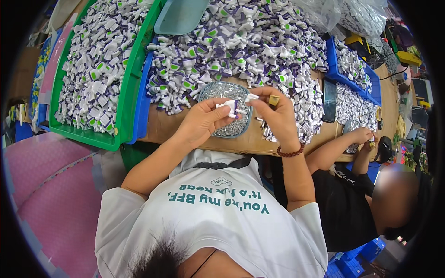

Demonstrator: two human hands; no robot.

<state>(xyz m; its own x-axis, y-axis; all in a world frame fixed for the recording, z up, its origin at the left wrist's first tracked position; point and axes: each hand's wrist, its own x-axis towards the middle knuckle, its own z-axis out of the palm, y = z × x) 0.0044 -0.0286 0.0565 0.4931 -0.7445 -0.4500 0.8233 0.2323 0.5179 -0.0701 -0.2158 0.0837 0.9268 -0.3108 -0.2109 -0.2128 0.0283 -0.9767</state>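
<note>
My left hand (200, 121) pinches a small white plastic toy body part (232, 105) with purple trim, between thumb and fingers. Close beside it, my right hand (281, 116) grips a small white plastic piece (251, 97) at its fingertips; the two pieces are near each other, and whether they touch is unclear. A small brass-coloured block (274, 100) also sits among the right fingers. Below both hands stands a grey-blue tub (230, 137) filled with shiny metal pins or screws, partly hidden by my left hand.
A heap of white, purple and green parts (222, 46) covers the table behind. To the left is a full green crate (127, 92), beside a blue bin (143, 104). Rightward lie small white pieces (301, 111), a dark phone (329, 102), a blue tray (332, 58) and a co-worker's hands (364, 136).
</note>
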